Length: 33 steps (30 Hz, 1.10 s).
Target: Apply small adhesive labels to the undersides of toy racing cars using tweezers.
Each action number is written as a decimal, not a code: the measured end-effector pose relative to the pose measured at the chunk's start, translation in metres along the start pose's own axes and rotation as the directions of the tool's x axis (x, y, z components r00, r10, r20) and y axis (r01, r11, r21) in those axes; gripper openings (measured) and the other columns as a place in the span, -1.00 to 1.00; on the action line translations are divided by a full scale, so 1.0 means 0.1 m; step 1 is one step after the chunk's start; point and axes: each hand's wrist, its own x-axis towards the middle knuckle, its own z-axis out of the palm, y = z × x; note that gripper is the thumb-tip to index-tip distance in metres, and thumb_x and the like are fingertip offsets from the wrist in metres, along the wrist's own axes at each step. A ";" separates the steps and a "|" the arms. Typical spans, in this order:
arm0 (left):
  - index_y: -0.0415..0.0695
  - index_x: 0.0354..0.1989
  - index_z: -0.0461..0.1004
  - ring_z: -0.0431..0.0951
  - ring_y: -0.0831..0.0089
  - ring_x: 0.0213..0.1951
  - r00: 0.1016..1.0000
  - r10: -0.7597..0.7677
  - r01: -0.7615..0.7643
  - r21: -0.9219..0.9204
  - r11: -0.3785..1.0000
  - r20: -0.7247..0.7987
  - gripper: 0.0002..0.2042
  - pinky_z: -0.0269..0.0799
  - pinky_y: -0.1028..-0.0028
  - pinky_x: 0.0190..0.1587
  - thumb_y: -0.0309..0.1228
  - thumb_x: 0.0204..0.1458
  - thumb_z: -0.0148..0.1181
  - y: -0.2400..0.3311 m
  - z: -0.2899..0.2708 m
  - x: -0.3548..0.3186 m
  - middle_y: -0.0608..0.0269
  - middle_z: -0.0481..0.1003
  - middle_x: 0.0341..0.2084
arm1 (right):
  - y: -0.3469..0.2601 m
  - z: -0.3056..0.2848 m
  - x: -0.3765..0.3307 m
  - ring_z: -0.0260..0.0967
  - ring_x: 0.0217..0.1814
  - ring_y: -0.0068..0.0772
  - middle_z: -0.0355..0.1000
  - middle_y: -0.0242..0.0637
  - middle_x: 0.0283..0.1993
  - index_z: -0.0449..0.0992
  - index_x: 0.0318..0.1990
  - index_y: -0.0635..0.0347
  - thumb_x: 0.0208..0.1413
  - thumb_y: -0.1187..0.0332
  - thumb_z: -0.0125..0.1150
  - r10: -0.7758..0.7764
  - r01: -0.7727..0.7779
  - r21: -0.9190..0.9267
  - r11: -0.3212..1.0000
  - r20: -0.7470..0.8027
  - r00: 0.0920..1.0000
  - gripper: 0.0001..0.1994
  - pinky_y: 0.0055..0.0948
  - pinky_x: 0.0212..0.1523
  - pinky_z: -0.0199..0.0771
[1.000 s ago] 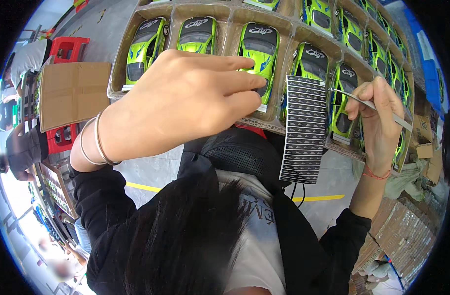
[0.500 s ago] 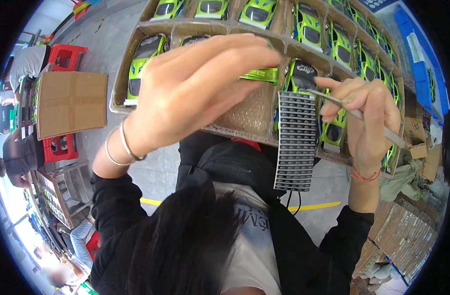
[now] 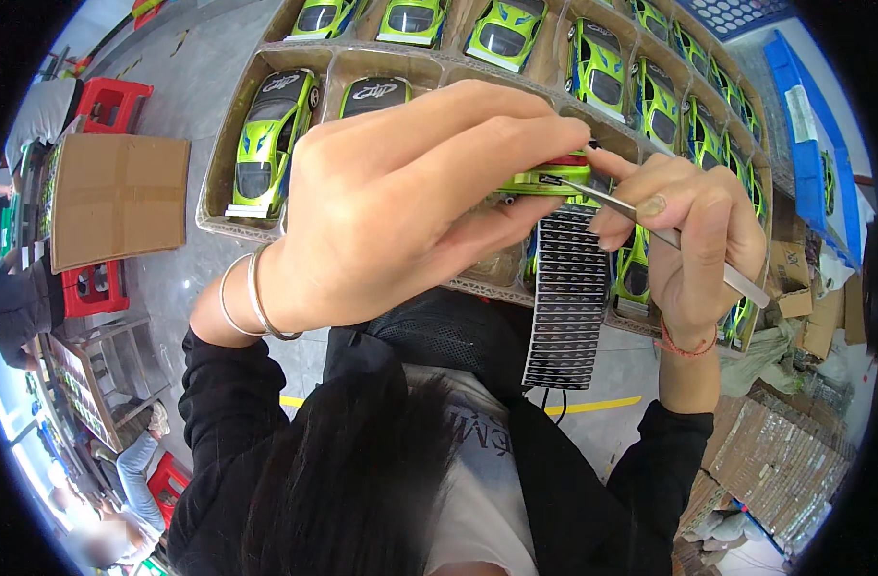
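My left hand [image 3: 391, 192] is closed around a bright green toy car [image 3: 575, 177], most of which its fingers hide. The car's end, with a red strip, faces my right hand [image 3: 708, 230]. Pinched in that hand are metal tweezers [image 3: 671, 236], their tip against a small dark patch on the car's end. That patch looks like a sticker, too small to make out fully. Just below the tweezers hangs a long sheet of small dark stickers [image 3: 564, 307], its top partly hidden by the hands.
A divided cardboard tray [image 3: 242, 227] holds several green toy cars [image 3: 265, 144] in its compartments. On the right are a blue bin [image 3: 811, 144] and stacked cardboard [image 3: 780, 461]. A brown carton [image 3: 122, 202] and a red stool [image 3: 112, 104] stand left, where other people sit.
My left hand has moved right with the toy car, bringing its end to the tweezers. The tweezer tip, earlier above the sticker sheet, now meets the car.
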 end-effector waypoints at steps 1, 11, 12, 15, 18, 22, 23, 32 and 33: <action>-0.29 -0.07 0.54 0.61 0.23 -0.16 1.000 0.008 -0.008 0.001 1.000 -0.002 -0.58 0.54 0.43 -0.13 -0.64 -0.21 0.40 -0.01 0.01 0.01 0.02 0.58 -0.18 | 0.01 0.00 0.00 0.39 -0.49 -0.28 0.40 0.00 -0.43 0.32 -0.34 0.27 0.40 0.22 -0.31 0.003 -0.003 0.000 1.000 -0.005 1.000 -0.64 0.16 0.11 0.38; -0.29 -0.07 0.54 0.62 0.22 -0.16 1.000 0.023 -0.023 0.007 1.000 -0.012 -0.58 0.56 0.42 -0.14 -0.65 -0.21 0.40 0.00 0.03 -0.01 0.01 0.57 -0.17 | 0.03 0.00 -0.04 0.38 -0.49 -0.28 0.40 -0.03 -0.45 0.34 -0.33 0.28 0.40 0.21 -0.31 -0.001 0.001 -0.003 1.000 -0.014 1.000 -0.63 0.07 0.11 0.40; -0.29 -0.07 0.54 0.62 0.22 -0.16 1.000 0.022 -0.022 0.007 1.000 -0.013 -0.58 0.56 0.42 -0.14 -0.65 -0.21 0.40 -0.01 0.04 -0.02 0.01 0.57 -0.17 | 0.03 0.00 -0.04 0.38 -0.49 -0.28 0.40 -0.03 -0.45 0.34 -0.33 0.28 0.40 0.21 -0.31 -0.001 0.001 -0.002 1.000 -0.013 1.000 -0.63 0.07 0.11 0.40; -0.29 -0.07 0.54 0.62 0.23 -0.16 0.999 0.032 -0.032 -0.004 0.999 -0.024 -0.57 0.56 0.43 -0.15 -0.65 -0.21 0.40 -0.02 0.05 -0.03 0.01 0.57 -0.17 | 0.02 0.01 -0.05 0.39 -0.49 -0.29 0.40 -0.02 -0.46 0.34 -0.33 0.27 0.41 0.21 -0.32 0.034 -0.035 -0.033 0.999 -0.020 0.999 -0.63 0.05 0.10 0.41; -0.29 -0.07 0.54 0.61 0.23 -0.16 1.000 0.026 -0.026 -0.002 1.000 -0.009 -0.58 0.56 0.43 -0.15 -0.64 -0.21 0.40 -0.02 0.04 -0.03 0.01 0.57 -0.17 | 0.02 0.01 -0.06 0.39 -0.49 -0.29 0.40 -0.02 -0.46 0.34 -0.34 0.27 0.41 0.22 -0.32 0.030 -0.031 -0.040 0.999 -0.023 0.999 -0.62 0.05 0.11 0.40; -0.28 -0.07 0.54 0.61 0.23 -0.16 1.000 0.024 -0.024 0.006 1.000 -0.012 -0.58 0.56 0.42 -0.15 -0.64 -0.21 0.40 -0.02 0.04 -0.04 0.02 0.57 -0.17 | 0.03 0.01 -0.06 0.39 -0.49 -0.28 0.40 -0.02 -0.47 0.34 -0.34 0.28 0.41 0.22 -0.31 0.039 -0.040 -0.033 0.999 -0.033 0.999 -0.62 0.05 0.12 0.40; -0.28 -0.07 0.54 0.61 0.23 -0.16 1.000 0.027 -0.027 0.006 1.000 -0.015 -0.58 0.56 0.42 -0.15 -0.64 -0.21 0.41 -0.02 0.04 -0.04 0.02 0.57 -0.17 | 0.03 0.01 -0.05 0.40 -0.49 -0.28 0.40 -0.03 -0.47 0.34 -0.34 0.28 0.41 0.22 -0.31 0.041 -0.042 -0.033 0.999 -0.033 0.999 -0.62 0.05 0.12 0.40; -0.29 -0.07 0.54 0.61 0.21 -0.14 1.000 0.018 -0.017 0.009 1.000 -0.016 -0.58 0.56 0.41 -0.14 -0.65 -0.21 0.40 -0.02 0.03 -0.05 0.01 0.57 -0.17 | 0.04 0.02 -0.04 0.40 -0.49 -0.28 0.40 -0.02 -0.48 0.34 -0.35 0.29 0.40 0.22 -0.30 0.021 -0.022 -0.039 0.999 -0.015 1.000 -0.62 0.07 0.11 0.40; -0.29 -0.07 0.54 0.61 0.21 -0.14 1.000 0.019 -0.018 0.009 1.000 -0.013 -0.58 0.56 0.41 -0.14 -0.65 -0.21 0.40 -0.01 0.04 -0.04 0.01 0.57 -0.17 | 0.04 0.02 -0.05 0.40 -0.49 -0.28 0.40 -0.02 -0.48 0.34 -0.35 0.29 0.40 0.22 -0.30 0.021 -0.022 -0.038 0.999 -0.019 1.000 -0.62 0.07 0.11 0.40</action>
